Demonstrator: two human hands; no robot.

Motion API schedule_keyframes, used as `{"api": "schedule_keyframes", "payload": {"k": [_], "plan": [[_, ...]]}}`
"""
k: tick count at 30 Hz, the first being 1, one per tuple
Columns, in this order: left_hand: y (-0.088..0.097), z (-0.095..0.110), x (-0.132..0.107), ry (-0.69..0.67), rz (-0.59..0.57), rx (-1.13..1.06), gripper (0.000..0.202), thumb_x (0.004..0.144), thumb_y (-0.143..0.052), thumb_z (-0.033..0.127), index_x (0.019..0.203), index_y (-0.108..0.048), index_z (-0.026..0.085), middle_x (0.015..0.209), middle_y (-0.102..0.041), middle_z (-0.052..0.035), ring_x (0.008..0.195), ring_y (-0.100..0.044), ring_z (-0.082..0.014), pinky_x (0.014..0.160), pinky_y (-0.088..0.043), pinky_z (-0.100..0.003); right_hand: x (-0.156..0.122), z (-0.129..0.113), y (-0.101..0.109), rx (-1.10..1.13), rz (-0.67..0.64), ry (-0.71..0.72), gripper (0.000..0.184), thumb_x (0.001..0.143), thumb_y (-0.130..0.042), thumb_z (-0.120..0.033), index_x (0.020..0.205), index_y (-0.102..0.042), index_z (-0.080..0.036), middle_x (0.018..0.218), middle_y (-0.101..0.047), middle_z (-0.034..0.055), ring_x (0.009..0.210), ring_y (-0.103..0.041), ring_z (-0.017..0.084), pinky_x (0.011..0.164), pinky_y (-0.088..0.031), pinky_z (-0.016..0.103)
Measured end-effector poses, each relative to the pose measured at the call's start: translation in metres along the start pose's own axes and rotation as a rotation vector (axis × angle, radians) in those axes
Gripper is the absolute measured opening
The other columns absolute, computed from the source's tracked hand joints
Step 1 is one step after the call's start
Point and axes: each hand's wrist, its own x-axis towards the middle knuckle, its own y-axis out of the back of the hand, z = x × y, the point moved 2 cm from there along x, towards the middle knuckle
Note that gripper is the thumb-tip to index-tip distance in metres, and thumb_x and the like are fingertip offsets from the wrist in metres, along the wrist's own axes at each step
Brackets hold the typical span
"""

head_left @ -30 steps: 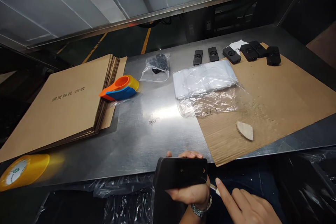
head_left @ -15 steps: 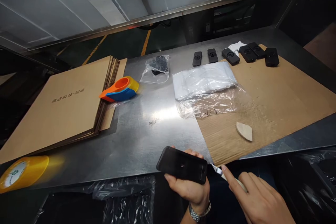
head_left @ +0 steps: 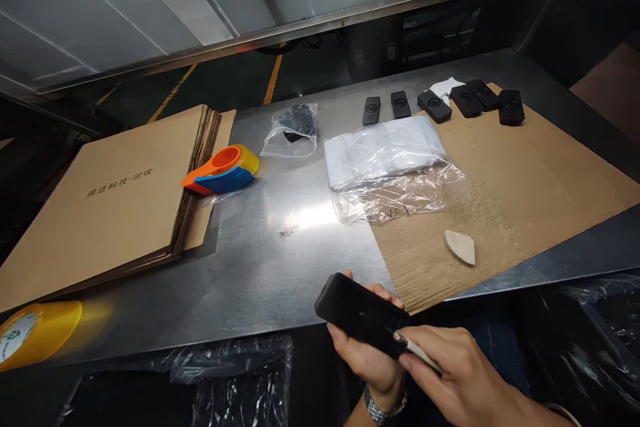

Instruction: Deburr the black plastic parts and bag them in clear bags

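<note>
A black rectangular plastic housing [head_left: 360, 310] lies across my left hand [head_left: 373, 363], which grips it from below over the table's front edge. My right hand [head_left: 455, 363] is closed around the pale handle of a small craft knife [head_left: 423, 353]. The knife's tip meets the near right end of the housing, and my right fingers hide most of its blade. Beyond the hands, a beige wedge-shaped pad [head_left: 460, 247] rests on a flat cardboard sheet [head_left: 545, 180].
Several black housings [head_left: 401, 105] stand along the back. White bags in clear film [head_left: 385, 153] lie mid-table. Leftward are a small zip bag [head_left: 291, 132], an orange-blue tape dispenser [head_left: 223, 172], stacked cardboard [head_left: 115, 193] and a yellow tape roll [head_left: 43, 333]. Black plastic-lined bins [head_left: 240, 380] sit below the edge.
My right hand has moved left, bringing the knife from beside the housing onto its right end. My left hand has shifted slightly right and tilted the housing more.
</note>
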Motion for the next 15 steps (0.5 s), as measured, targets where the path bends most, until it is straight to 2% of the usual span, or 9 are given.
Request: {"api": "schedule_keyframes", "payload": {"k": [3,7,9,11,13,15], "plan": [[0.002,-0.003,-0.001,0.005,0.041,-0.034,0.046,0.082,-0.029,0.057,0.109,-0.057,0.032,0.064,-0.06,-0.0024,0.054,-0.055,-0.018,0.051,-0.046,-0.029,0.002,0.004,-0.01,-0.124,0.048,0.103,0.021,0.087,-0.04,-0.011,0.07,-0.052,-0.017,0.06,-0.056,0.0003,0.052,-0.052,0.012,0.049,-0.037,0.023],[0.0,-0.004,0.004,0.037,0.125,-0.103,0.043,0.08,-0.036,0.057,0.109,-0.056,0.031,0.066,-0.06,-0.002,0.057,-0.055,-0.017,0.054,-0.048,-0.029,-0.004,0.007,-0.022,-0.224,0.243,0.272,0.019,0.086,-0.037,-0.01,0.078,-0.053,-0.015,0.061,-0.056,0.0032,0.052,-0.052,0.014,0.05,-0.037,0.025],[-0.002,-0.003,0.008,0.042,0.142,-0.115,0.044,0.081,-0.033,0.055,0.111,-0.054,0.03,0.064,-0.059,-0.0023,0.055,-0.055,-0.017,0.052,-0.047,-0.028,-0.005,0.01,-0.023,-0.131,0.199,0.2,0.018,0.087,-0.036,-0.012,0.078,-0.051,-0.015,0.061,-0.055,0.0023,0.053,-0.052,0.013,0.051,-0.037,0.024],[-0.003,-0.002,0.011,0.055,0.145,-0.107,0.044,0.083,-0.028,0.053,0.11,-0.054,0.03,0.062,-0.058,-0.0026,0.053,-0.054,-0.0172,0.05,-0.046,-0.028,-0.004,0.013,-0.021,0.017,0.095,0.045,0.02,0.09,-0.035,-0.016,0.076,-0.048,-0.017,0.061,-0.052,-0.0002,0.052,-0.05,0.011,0.051,-0.037,0.022],[-0.003,-0.002,0.012,0.069,0.128,-0.087,0.044,0.084,-0.025,0.052,0.107,-0.055,0.028,0.061,-0.058,-0.0028,0.052,-0.053,-0.0173,0.049,-0.045,-0.028,-0.003,0.015,-0.015,0.145,0.017,-0.094,0.024,0.093,-0.033,-0.022,0.073,-0.045,-0.019,0.06,-0.047,-0.0029,0.051,-0.045,0.009,0.049,-0.035,0.02],[-0.004,-0.001,0.012,0.077,0.091,-0.054,0.043,0.085,-0.026,0.051,0.106,-0.056,0.028,0.061,-0.058,-0.0027,0.051,-0.053,-0.0173,0.048,-0.044,-0.027,-0.004,0.018,-0.008,0.214,-0.01,-0.166,0.029,0.095,-0.031,-0.029,0.069,-0.042,-0.019,0.057,-0.042,-0.0049,0.049,-0.041,0.008,0.047,-0.033,0.02]]}}
